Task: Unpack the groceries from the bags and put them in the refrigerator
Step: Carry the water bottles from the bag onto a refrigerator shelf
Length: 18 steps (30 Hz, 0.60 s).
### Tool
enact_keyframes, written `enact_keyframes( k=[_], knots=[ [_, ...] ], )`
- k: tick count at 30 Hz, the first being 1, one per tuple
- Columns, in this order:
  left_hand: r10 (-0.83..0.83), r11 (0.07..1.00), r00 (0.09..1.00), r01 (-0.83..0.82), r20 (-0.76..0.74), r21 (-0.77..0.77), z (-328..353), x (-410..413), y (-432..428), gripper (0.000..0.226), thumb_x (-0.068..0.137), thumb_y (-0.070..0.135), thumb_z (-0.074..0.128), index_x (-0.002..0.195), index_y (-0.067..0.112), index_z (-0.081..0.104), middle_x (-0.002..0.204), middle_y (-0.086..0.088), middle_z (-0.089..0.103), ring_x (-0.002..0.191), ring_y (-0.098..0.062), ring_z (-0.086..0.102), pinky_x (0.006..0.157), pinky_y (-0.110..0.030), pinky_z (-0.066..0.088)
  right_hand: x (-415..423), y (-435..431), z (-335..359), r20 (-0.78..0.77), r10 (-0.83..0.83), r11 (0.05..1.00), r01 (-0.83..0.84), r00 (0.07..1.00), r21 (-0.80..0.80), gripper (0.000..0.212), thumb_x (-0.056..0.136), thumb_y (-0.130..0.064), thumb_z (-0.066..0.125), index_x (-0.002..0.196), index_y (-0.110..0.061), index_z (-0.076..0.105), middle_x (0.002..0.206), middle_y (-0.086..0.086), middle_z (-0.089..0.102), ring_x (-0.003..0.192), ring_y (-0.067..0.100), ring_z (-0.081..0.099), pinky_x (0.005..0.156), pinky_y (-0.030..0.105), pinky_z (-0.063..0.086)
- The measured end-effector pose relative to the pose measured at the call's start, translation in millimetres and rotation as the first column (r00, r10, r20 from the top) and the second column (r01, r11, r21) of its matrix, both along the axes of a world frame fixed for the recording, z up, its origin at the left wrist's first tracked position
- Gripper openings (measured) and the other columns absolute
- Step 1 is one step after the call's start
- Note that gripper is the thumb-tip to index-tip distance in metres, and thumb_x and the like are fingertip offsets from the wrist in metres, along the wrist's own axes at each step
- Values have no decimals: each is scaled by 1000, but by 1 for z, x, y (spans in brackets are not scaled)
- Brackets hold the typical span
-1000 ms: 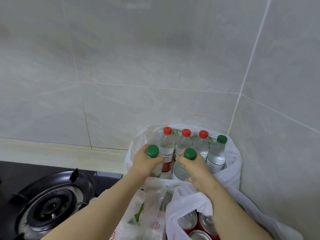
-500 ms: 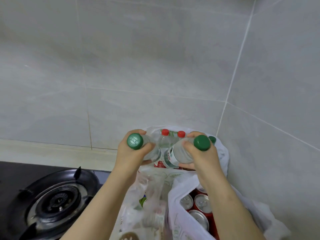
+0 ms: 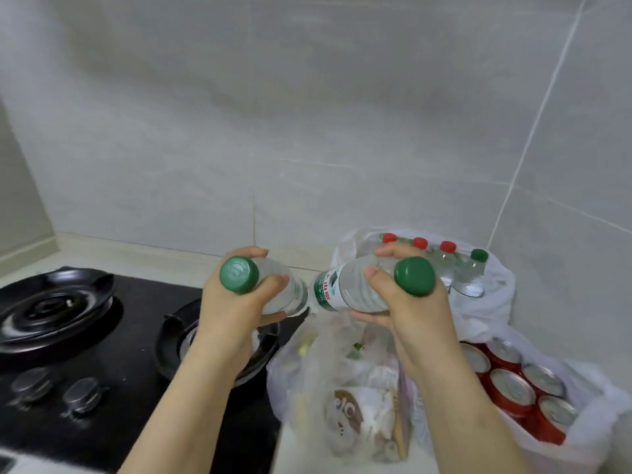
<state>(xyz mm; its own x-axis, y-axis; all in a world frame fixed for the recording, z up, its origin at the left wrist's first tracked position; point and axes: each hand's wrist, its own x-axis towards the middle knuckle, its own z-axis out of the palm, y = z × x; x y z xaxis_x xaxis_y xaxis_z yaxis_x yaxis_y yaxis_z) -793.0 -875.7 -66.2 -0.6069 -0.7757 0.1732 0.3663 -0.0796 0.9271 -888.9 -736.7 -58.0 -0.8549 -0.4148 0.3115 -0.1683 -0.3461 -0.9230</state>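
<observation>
Dark-green screw caps top two bottles at centre: the left clear plastic water bottle [image 3: 292, 295] shows plain, while the right clear plastic water bottle [image 3: 342, 289] wears a green-and-white label with red lettering. Behind them, a white plastic bag [image 3: 492, 302] holds three red-capped clear bottles [image 3: 420, 243] and one green-capped clear bottle [image 3: 473, 271]. Red drink cans [image 3: 513, 388] with silver tops fill a second white plastic bag [image 3: 588, 436]. A translucent plastic bag [image 3: 307, 371] shows a brown-and-white pack [image 3: 349, 415]. The glossy black gas hob [image 3: 136, 336] carries grey metal knobs [image 3: 82, 398]. Pale grey wall tiles [image 3: 307, 131] are crossed by white grout lines.
</observation>
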Motion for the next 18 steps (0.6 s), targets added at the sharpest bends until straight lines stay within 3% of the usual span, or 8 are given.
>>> enact_keyframes(
  k=[4, 10, 13, 18],
  knots=[
    [99, 993, 992, -93, 84, -74, -10, 53, -15, 35, 71, -8, 72, 89, 20, 62, 95, -1, 56, 92, -25, 60, 71, -50, 58, 43, -24, -12, 12, 99, 994, -100, 995, 35, 32, 79, -5, 67, 69, -35, 63, 89, -5, 60, 91, 26, 63, 61, 41, 59],
    [215, 975, 953, -199, 212, -96, -26, 138, -35, 37, 54, 9, 74, 86, 25, 64, 74, 9, 63, 78, -18, 63, 66, -47, 59, 106, -68, -32, 28, 281, 953, -282, 959, 113, 34, 79, -3, 66, 68, -34, 63, 70, -24, 60, 76, 10, 63, 64, 44, 60],
    [285, 959, 919, -272, 272, -84, -35, 178, -43, 37, 51, 12, 70, 85, 27, 64, 77, 4, 63, 80, -21, 64, 65, -45, 60, 137, -91, -44, 78, 367, 916, -374, 927, 143, 32, 79, -2, 66, 70, -32, 63, 71, -23, 61, 76, 10, 62, 66, 47, 59],
    [447, 888, 825, -456, 346, -60, -48, 229, -43, 36, 52, 12, 70, 84, 27, 64, 78, 4, 64, 76, -18, 62, 64, -46, 57, 177, -118, -61, 121, 557, 800, -570, 822, 187, 28, 80, -1, 64, 77, -29, 63, 71, -18, 62, 68, 4, 61, 64, 42, 57]
  ],
)
